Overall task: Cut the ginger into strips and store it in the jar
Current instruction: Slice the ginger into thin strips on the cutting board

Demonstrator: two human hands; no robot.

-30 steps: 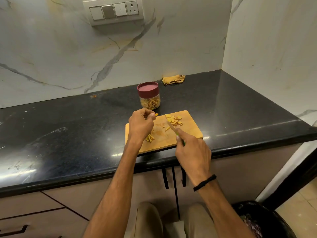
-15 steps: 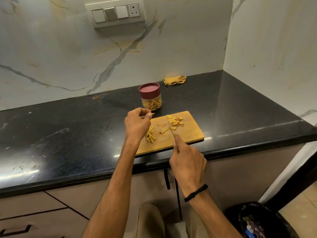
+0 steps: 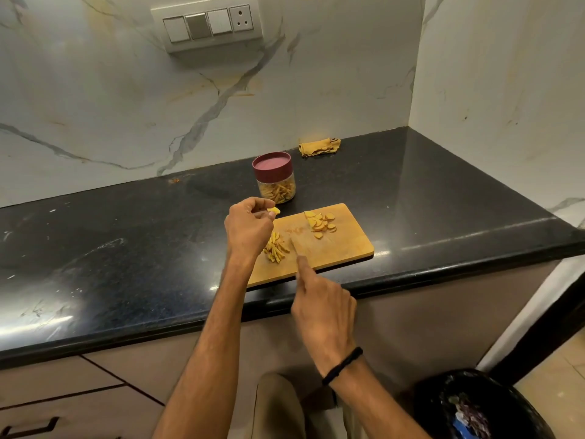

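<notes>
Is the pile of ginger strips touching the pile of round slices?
Apart. The head view shows bare cutting board between the ginger strips and the slices.

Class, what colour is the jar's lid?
The lid is maroon; the head view shows it best.

Knife (image 3: 293, 247): handle hidden in your right hand (image 3: 319, 308), blade blurred. Cutting board (image 3: 345, 245): left end behind your left hand (image 3: 248, 229). Bin (image 3: 437, 403): cropped below.

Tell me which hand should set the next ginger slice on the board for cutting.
Left. The left hand pinches a slice at the far left edge of the board, while the right hand grips the knife beside the strips.
</notes>
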